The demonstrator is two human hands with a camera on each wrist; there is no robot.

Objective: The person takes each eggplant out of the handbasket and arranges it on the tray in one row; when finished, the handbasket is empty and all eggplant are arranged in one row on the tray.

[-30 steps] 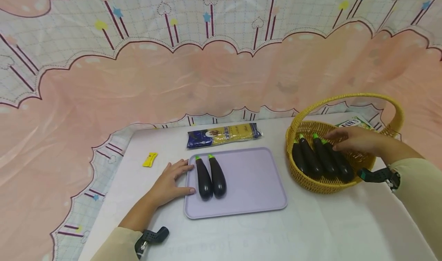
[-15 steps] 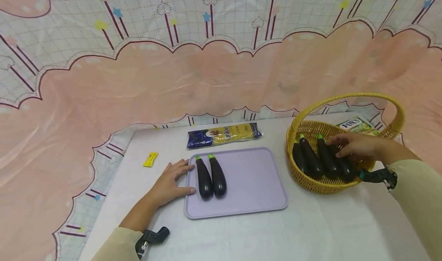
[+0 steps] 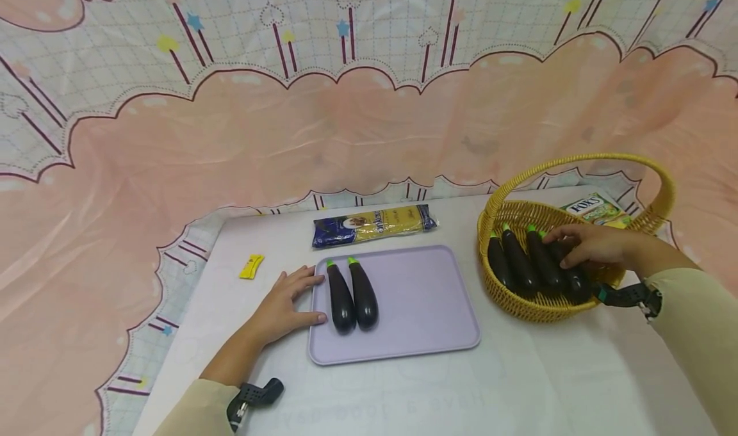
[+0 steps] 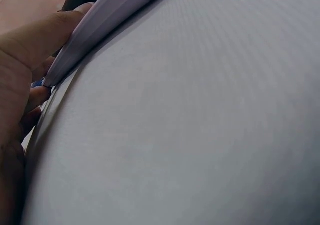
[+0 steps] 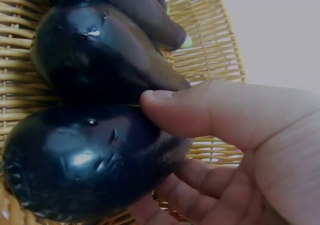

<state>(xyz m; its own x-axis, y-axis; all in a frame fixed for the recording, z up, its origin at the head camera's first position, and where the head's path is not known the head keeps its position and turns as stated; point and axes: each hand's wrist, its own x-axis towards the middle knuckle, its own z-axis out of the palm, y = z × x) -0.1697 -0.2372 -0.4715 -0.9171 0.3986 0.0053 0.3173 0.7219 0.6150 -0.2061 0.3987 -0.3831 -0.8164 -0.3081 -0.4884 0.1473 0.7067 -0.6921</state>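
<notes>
In the head view, my left hand [image 3: 282, 309] rests with spread fingers at the left edge of a lilac tray [image 3: 423, 305]; the left wrist view has its thumb [image 4: 47, 37] on the rim. Two eggplants, one on the left [image 3: 341, 305] and one beside it [image 3: 364, 300], lie side by side on that tray. Over the yellow wicker basket [image 3: 521, 309], my right hand [image 3: 596, 244] grips the rightmost eggplant [image 5: 85, 160]. Its thumb presses one side and the fingers curl round the other, partly hidden. Several more eggplants [image 3: 519, 260] lie to its left.
A pasta packet [image 3: 375, 226] lies behind the tray. Left of it is a small yellow wrapped piece [image 3: 251, 266]. A green FOX'S packet [image 3: 594, 209] lies behind the basket, whose tall handle [image 3: 576, 159] arches over it. A patterned cloth [image 3: 346, 129] hangs behind the white table.
My right hand has reached down over the rightmost eggplant and taken hold of it. The eggplants beside it have shifted slightly in the basket. My left hand stays at the tray's edge.
</notes>
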